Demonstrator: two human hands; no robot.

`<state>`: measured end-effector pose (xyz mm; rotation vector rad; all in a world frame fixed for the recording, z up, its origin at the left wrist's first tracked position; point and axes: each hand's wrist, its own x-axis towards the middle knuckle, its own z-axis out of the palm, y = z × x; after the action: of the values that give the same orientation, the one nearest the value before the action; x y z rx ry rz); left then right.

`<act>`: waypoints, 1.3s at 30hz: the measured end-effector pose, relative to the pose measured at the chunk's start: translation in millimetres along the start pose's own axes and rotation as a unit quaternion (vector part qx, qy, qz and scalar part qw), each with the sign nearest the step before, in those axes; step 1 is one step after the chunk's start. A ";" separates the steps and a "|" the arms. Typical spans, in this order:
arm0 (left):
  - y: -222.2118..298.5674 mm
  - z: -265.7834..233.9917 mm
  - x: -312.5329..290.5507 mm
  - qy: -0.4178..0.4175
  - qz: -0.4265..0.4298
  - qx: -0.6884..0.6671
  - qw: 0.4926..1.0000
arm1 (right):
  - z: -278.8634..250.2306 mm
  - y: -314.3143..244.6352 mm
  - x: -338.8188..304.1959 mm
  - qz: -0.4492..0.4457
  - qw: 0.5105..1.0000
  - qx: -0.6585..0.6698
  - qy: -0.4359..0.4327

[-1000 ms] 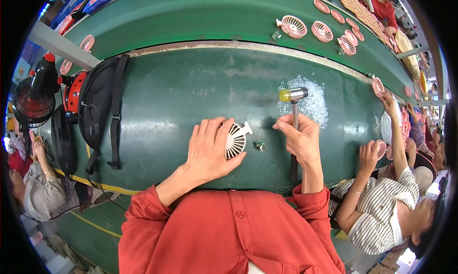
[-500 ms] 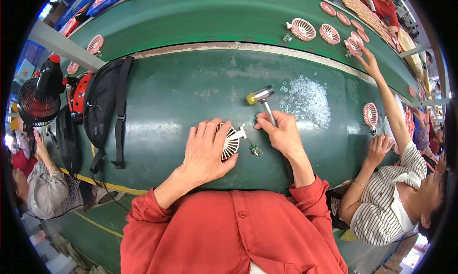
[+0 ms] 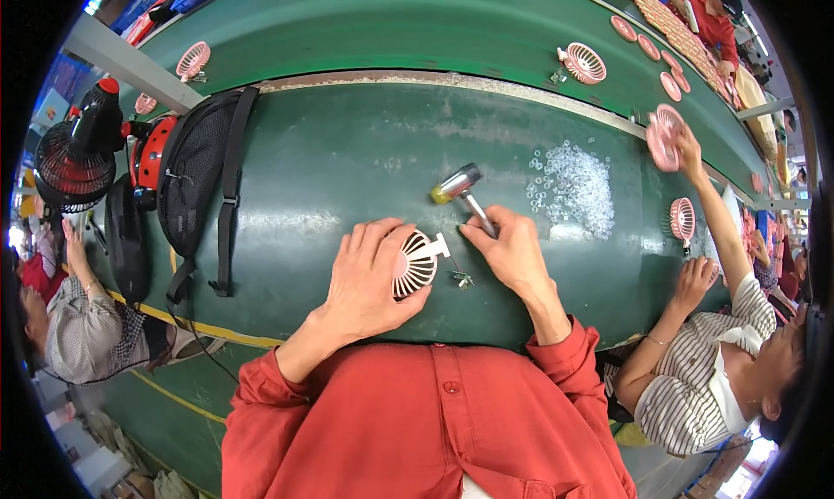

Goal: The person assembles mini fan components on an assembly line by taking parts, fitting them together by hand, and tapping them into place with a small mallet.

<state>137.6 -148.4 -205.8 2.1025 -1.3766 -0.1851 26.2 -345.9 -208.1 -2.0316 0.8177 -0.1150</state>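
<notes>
My left hand (image 3: 369, 269) lies over a small round fan housing (image 3: 417, 271), pale pink with dark slots, holding it on the green bench with fingers and thumb curved around it. A white stem juts from the housing toward my right hand. Beside the stem, a small circuit board (image 3: 461, 280) hangs by thin wires. My right hand (image 3: 512, 249) is closed around the handle of a mallet (image 3: 456, 184), which has a metal head and a yellowish striking face. The mallet head is raised beyond the fan housing, apart from it. My palm hides part of the housing.
Small clear rings (image 3: 573, 191) lie heaped at right. A black bag (image 3: 195, 178) and a black fan (image 3: 76, 156) stand at left. Behind runs a green conveyor (image 3: 391, 43) bearing pink fan parts (image 3: 584, 63). At right, a co-worker's hand (image 3: 689, 152) holds a pink part.
The mallet head has swung left toward the fan housing. The circuit board has turned slightly. The co-worker at right has lifted a pink part off the conveyor. The whole view has shifted a little.
</notes>
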 end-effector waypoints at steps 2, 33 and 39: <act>-4.6 1.2 -0.6 0.029 0.015 -0.085 0.996 | -8.7 9.6 -1.5 0.032 0.997 0.073 0.007; 20.4 10.5 22.1 0.011 0.064 -0.221 0.973 | -21.2 14.9 -15.4 0.154 0.759 0.592 -0.226; 17.7 12.4 24.9 0.008 0.061 -0.253 0.966 | -19.2 18.3 -19.7 0.116 0.767 0.602 -0.190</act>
<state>129.7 -180.0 -200.7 1.5896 -1.2800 -0.4204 -5.6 -354.8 -206.9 -0.6734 0.4833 -0.0532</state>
